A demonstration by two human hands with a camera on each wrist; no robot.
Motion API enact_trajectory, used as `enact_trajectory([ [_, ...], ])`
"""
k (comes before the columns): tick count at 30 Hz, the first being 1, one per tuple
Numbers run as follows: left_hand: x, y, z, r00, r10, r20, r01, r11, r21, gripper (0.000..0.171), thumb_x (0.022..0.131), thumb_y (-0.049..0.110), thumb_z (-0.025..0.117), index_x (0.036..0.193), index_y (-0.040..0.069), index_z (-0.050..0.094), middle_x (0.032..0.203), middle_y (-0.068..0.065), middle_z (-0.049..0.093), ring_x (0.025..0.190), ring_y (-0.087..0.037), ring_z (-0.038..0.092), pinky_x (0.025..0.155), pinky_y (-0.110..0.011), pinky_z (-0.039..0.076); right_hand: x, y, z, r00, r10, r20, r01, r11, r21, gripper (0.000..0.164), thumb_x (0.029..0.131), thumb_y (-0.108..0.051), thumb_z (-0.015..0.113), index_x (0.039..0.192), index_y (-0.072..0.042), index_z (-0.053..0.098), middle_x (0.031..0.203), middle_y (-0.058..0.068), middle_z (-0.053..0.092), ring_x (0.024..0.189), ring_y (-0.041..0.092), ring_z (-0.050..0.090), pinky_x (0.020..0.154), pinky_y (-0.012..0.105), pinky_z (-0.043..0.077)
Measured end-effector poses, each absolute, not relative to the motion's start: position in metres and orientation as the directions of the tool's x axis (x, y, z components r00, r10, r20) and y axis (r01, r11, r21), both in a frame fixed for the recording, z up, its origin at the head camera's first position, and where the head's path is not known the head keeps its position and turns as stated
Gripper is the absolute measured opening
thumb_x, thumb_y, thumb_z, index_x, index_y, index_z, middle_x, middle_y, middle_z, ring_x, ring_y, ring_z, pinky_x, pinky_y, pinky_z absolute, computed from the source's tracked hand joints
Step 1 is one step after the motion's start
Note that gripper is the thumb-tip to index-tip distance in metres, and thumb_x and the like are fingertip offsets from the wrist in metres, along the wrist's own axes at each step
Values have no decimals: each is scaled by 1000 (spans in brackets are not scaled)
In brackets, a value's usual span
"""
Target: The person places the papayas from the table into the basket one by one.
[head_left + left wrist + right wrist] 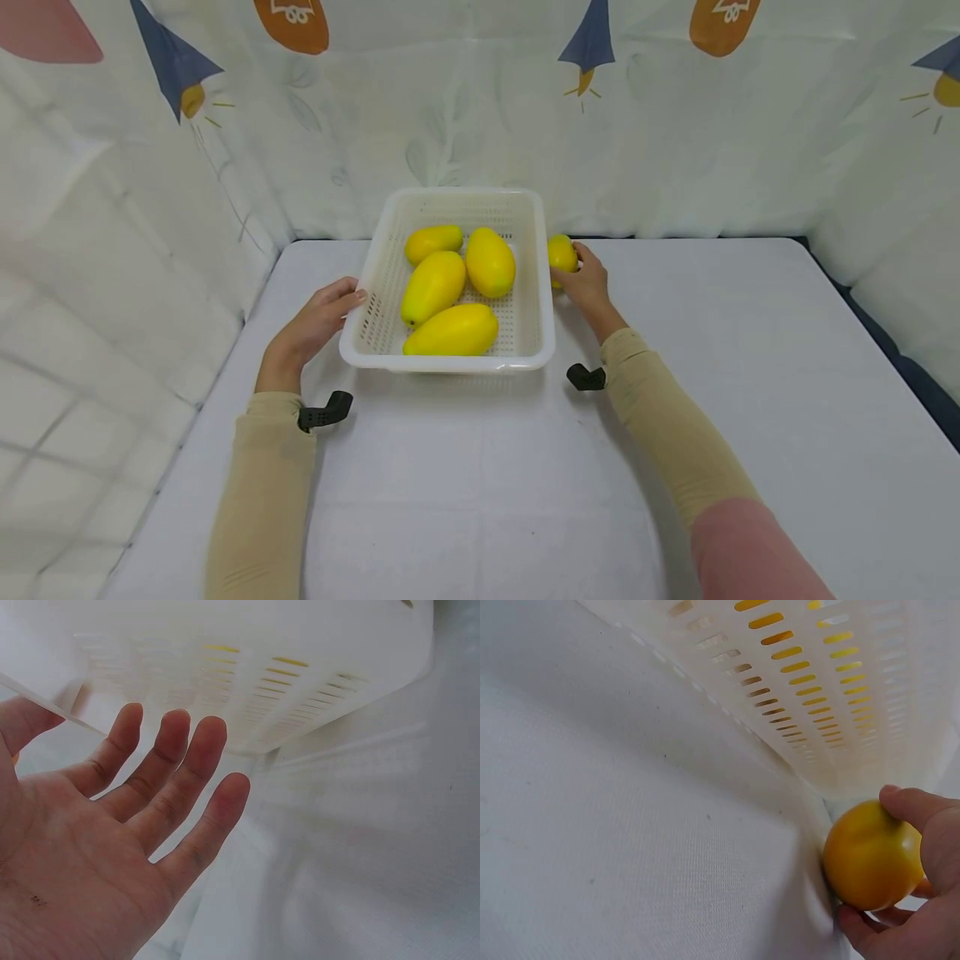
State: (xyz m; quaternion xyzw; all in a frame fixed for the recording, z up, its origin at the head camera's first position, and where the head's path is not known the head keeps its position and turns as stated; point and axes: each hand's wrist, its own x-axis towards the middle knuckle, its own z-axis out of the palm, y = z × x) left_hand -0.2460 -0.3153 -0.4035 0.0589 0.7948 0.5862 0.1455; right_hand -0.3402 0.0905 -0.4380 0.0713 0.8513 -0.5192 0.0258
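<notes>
A white plastic basket (528, 333) with slotted walls stands on the table, several yellow mangoes (450, 329) lying inside it. My left hand (318, 321) holds the basket's left rim, the thumb over the edge. In the left wrist view the fingers (206, 750) are spread loosely along the outer wall. On the other side, my right hand (588, 283) grips another yellow mango (561, 252), just outside the right wall. The right wrist view shows thumb and fingers around this mango (874, 855), close to the basket wall (840, 727).
A white cloth covers the table (480, 500). Behind it hangs a pale curtain (480, 108) with printed rockets, close beyond the basket. More white cloth (75, 333) hangs along the left side. Black wrist cameras (326, 411) stick out from both sleeves.
</notes>
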Motion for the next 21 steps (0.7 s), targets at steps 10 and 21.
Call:
enact_trajectory([
  [10, -247, -317, -405, -950, 282, -136, -51, 290, 956, 39, 101, 39, 48, 126, 10, 49, 110, 9, 62, 100, -7, 59, 93, -26, 41, -339, 92, -439, -991, 102, -82, 118, 430, -895, 74, 86, -31, 70, 149, -19, 33, 153, 8, 37, 136, 26, 39, 111, 41, 37],
  [21, -248, -317, -405, -942, 305, -143, -59, 268, 962, 36, 101, 37, 47, 123, 8, 47, 108, 8, 62, 97, -6, 61, 91, -22, 44, -335, 95, -439, -994, 99, -38, 76, 421, -904, 73, 85, -34, 70, 148, -19, 36, 149, 7, 41, 129, 27, 45, 106, 43, 42],
])
